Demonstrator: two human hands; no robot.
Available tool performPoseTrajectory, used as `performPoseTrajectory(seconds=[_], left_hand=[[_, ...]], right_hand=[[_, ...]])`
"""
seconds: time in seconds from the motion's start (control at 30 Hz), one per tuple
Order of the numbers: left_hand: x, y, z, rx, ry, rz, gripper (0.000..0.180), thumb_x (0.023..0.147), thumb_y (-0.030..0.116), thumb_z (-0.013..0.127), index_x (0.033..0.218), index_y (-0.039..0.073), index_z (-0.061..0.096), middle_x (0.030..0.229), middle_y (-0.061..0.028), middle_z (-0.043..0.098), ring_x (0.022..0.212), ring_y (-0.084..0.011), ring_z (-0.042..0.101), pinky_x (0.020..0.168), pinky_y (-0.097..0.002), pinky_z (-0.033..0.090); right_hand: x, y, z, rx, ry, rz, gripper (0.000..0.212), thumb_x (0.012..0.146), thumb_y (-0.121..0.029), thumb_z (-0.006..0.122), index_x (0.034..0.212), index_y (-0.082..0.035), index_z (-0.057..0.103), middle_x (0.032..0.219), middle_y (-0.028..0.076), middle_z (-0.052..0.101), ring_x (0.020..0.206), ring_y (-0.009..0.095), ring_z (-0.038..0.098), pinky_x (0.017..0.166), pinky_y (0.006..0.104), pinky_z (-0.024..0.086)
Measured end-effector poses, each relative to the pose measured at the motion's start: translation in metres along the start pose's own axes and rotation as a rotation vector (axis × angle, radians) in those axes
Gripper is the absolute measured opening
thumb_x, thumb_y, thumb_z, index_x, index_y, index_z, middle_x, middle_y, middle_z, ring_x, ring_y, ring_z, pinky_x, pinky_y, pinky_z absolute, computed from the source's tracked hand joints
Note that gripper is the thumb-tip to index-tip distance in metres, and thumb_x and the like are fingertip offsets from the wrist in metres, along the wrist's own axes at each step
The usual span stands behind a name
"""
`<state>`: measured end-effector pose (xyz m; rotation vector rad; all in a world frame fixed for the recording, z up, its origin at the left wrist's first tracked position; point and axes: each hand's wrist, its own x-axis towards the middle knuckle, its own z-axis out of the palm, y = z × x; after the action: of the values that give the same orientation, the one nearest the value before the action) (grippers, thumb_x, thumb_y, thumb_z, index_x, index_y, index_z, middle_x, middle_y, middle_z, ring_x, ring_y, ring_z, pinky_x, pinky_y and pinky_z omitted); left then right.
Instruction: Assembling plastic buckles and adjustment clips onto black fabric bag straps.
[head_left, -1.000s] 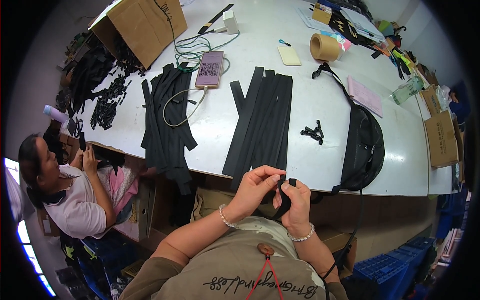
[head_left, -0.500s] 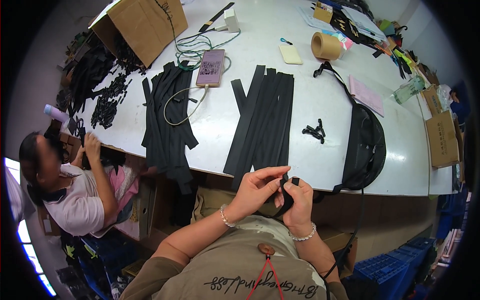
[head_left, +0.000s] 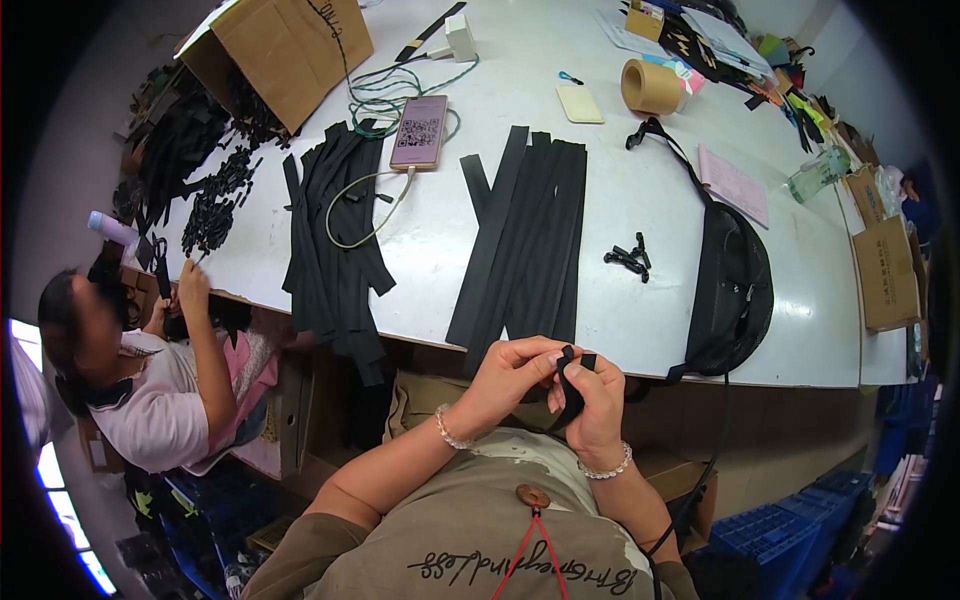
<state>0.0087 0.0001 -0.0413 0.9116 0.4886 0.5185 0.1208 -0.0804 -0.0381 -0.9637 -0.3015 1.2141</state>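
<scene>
Both my hands meet in front of my chest, just off the table's near edge. My left hand [head_left: 515,380] pinches one end of a black webbing strap [head_left: 572,405]. My right hand [head_left: 597,400] grips the same strap, which bends over between the fingers and thumb. Whether a small buckle sits in the fold is hidden by the fingers. Straight ahead lies a stack of flat black straps [head_left: 530,230], its near ends reaching the table edge by my left hand. Several small black plastic buckles [head_left: 630,258] lie in a little heap to the right.
A black waist bag [head_left: 728,290] rests at the right. Left of the stack are more straps [head_left: 335,240], a charging phone [head_left: 418,132] and a cardboard box [head_left: 285,60]. A tape roll [head_left: 650,87] stands farther back. A co-worker [head_left: 150,370] sits at the left.
My left fingers have closed in on the strap's upper end; my hands stay in nearly the same place. The co-worker's raised hand has shifted toward the pile of small black parts.
</scene>
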Motion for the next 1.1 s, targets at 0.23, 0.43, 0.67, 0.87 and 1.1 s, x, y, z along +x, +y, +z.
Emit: performPoseTrajectory(seconds=[0.23, 0.43, 0.67, 0.87, 1.1], left_hand=[[0.001, -0.001, 0.0, 0.155, 0.044, 0.105, 0.019, 0.093, 0.01, 0.052, 0.101, -0.003, 0.064, 0.079, -0.005, 0.063, 0.061, -0.0095, 0.058, 0.055, -0.0213, 0.046], [0.003, -0.009, -0.001, 0.11, 0.142, 0.12, 0.016, 0.091, 0.006, 0.052, 0.098, -0.003, 0.065, 0.085, -0.0047, 0.064, 0.061, -0.0082, 0.056, 0.055, -0.0209, 0.047], [0.0, 0.002, 0.007, 0.137, 0.121, 0.137, 0.016, 0.091, 0.005, 0.052, 0.097, -0.002, 0.066, 0.094, -0.0045, 0.063, 0.069, -0.0054, 0.055, 0.06, -0.0192, 0.047], [0.0, -0.004, 0.002, 0.202, 0.072, 0.226, 0.019, 0.091, -0.001, 0.048, 0.103, -0.007, 0.062, 0.093, -0.008, 0.057, 0.061, -0.0131, 0.062, 0.054, -0.0237, 0.053], [0.0, -0.006, -0.002, 0.215, 0.064, 0.194, 0.021, 0.09, -0.002, 0.047, 0.104, -0.006, 0.063, 0.095, -0.0079, 0.057, 0.063, -0.0123, 0.062, 0.055, -0.0229, 0.053]], right_hand=[[0.0, -0.007, 0.007, -0.034, 0.01, 0.025, 0.013, 0.082, -0.008, 0.054, 0.073, 0.001, 0.056, 0.065, 0.008, 0.057, 0.048, 0.011, 0.049, 0.043, 0.024, 0.042], [-0.001, -0.003, 0.001, -0.016, -0.033, 0.003, 0.014, 0.082, -0.007, 0.053, 0.072, 0.002, 0.058, 0.07, 0.011, 0.06, 0.048, 0.011, 0.051, 0.043, 0.0227, 0.041], [-0.001, -0.008, 0.006, 0.0, -0.015, 0.014, 0.013, 0.082, -0.006, 0.054, 0.074, 0.002, 0.059, 0.07, 0.01, 0.06, 0.047, 0.011, 0.05, 0.043, 0.0228, 0.041], [-0.002, -0.013, 0.012, -0.063, 0.026, 0.054, 0.017, 0.08, -0.008, 0.052, 0.065, -0.003, 0.049, 0.06, 0.007, 0.052, 0.045, 0.012, 0.045, 0.042, 0.0252, 0.04], [-0.001, -0.01, 0.009, -0.056, 0.033, 0.08, 0.018, 0.081, -0.01, 0.051, 0.064, -0.003, 0.048, 0.057, 0.006, 0.049, 0.042, 0.011, 0.043, 0.04, 0.0252, 0.038]])
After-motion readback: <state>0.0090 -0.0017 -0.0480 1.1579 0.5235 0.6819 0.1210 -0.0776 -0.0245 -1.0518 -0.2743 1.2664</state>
